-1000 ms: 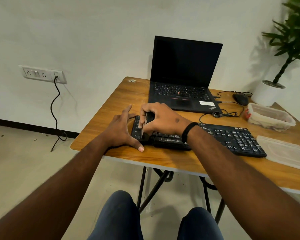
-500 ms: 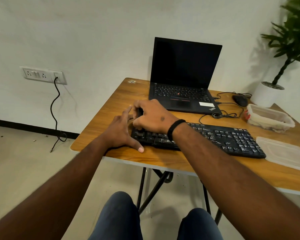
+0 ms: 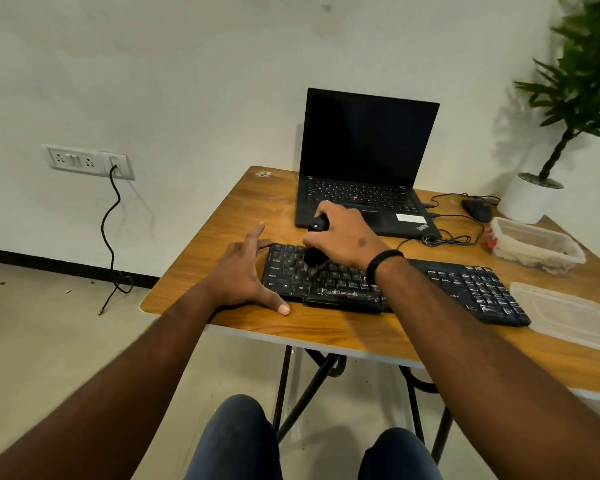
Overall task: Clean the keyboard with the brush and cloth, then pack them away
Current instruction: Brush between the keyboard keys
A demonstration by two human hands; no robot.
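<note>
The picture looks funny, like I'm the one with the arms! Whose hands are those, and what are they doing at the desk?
The camera sits on a person's head and looks down, so you see their own arms and knees. The right hand grips a black brush and sweeps its bristles over the black keyboard. The left hand is spread flat on the wooden table, bracing the keyboard's end. Behind sits an open laptop with a dark screen, a mouse, a clear plastic box, its lid and a potted plant.
</note>
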